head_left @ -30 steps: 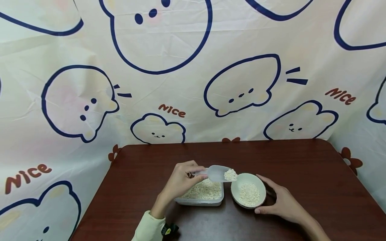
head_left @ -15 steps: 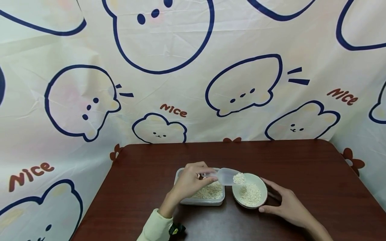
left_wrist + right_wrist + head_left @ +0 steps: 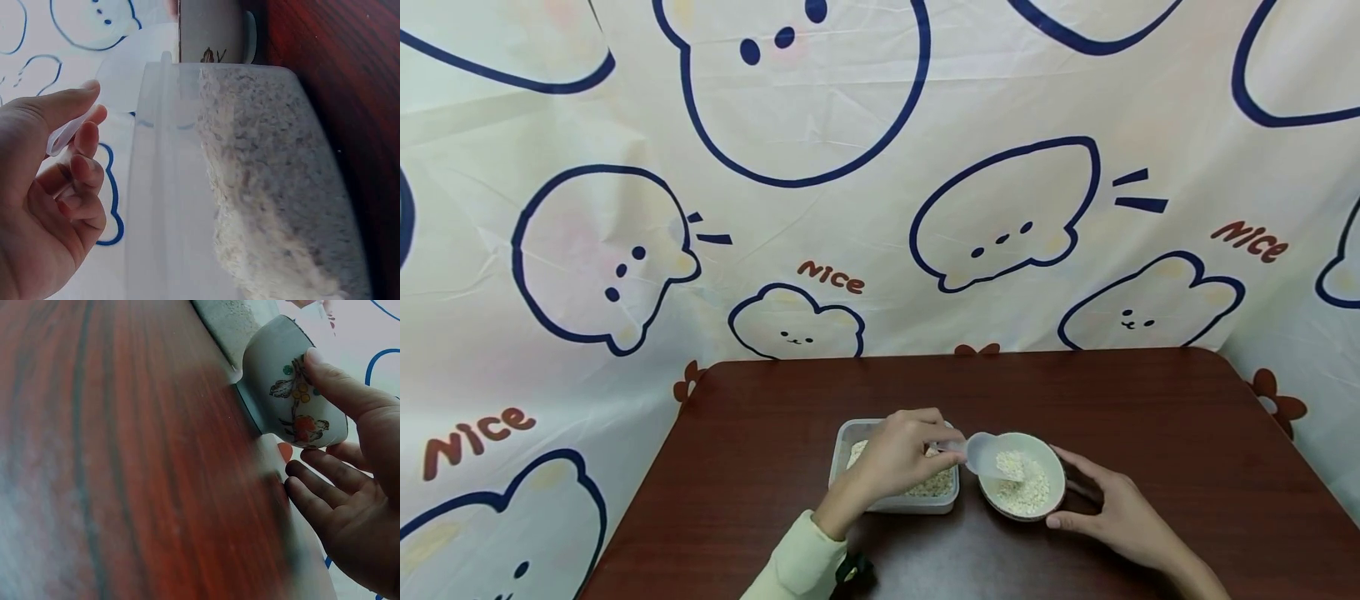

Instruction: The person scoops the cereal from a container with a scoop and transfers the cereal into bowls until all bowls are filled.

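Tipping scoop (image 3: pixel 983 454) over bowl (image 3: pixel 1049 462) — L hand (image 3: pixel 898 461) pinching handle.
Scoop's long axis runs 9-to-3, mouth at 3 o'clock above grains; R hand (image 3: pixel 1120 515) steadies bowl wall, fingers relaxed.

Dark reddish-brown wood surface (image 3: pixel 1150 417), rounded corners. Behind and around it hangs a cream backdrop cloth (image 3: pixel 865 208) printed with navy-outlined cartoon bears, red "nice" lettering, small brown flowers. Even, soft light.
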Demonstrator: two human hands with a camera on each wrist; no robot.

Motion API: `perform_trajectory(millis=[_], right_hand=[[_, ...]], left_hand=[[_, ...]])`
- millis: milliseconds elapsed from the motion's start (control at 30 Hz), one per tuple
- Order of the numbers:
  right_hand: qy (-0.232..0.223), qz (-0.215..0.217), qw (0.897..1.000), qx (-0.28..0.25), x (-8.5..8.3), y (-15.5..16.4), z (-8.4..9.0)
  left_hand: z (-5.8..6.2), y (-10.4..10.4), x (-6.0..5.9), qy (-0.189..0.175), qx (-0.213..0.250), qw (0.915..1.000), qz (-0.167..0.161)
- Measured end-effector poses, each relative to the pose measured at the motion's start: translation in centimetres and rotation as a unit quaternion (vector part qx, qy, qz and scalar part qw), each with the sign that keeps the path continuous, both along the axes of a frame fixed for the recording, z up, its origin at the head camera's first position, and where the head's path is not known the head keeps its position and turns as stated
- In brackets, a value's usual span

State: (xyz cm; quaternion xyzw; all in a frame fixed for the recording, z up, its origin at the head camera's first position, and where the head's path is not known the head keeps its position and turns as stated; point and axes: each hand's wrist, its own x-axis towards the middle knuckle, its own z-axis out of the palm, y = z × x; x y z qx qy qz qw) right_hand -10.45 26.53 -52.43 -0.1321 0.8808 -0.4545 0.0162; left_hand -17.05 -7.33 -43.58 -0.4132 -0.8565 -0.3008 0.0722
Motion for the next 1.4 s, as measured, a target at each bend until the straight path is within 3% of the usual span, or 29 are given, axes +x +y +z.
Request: perform_trajectory(millis=[200, 400, 667, 1000, 1233, 1400], right_hand=[[-0.004, 0.006, 1.000, -0.005, -0.1, 0.0, 0.3], [-0.011, 0.009, 1.000, -0.016, -0.1, 0.1, 0.3], [0.004, 0.012, 1.000, -0.017, -0.1, 0.1, 0.1], [-0.004, 0.004, 1.000, -0.007, 0.0, 0.0, 0.3], [0.002, 0.005, 1.000, -0.011, 0.0, -0.1, 0.1], [0.008, 0.012, 1.000, -0.013, 0.0, 0.0, 0.2]], left_hand=[[1.3, 0.8, -0.1, 0.050, -0.066, 0.9965, -0.005], [2.6, 1.3, -0.3, 0.119, -0.128, 0.9845, -0.011], [3.7, 1.2, -0.1, 0.148, -0.140, 0.9789, -0.018], [3.5, 0.3, -0.3, 0.118, -0.107, 0.9872, -0.005], [3.1, -1.6, -0.5, 0.064, -0.032, 0.9974, 0.008], [2.4, -3.7, -0.8, 0.003, 0.031, 0.9993, 0.022]])
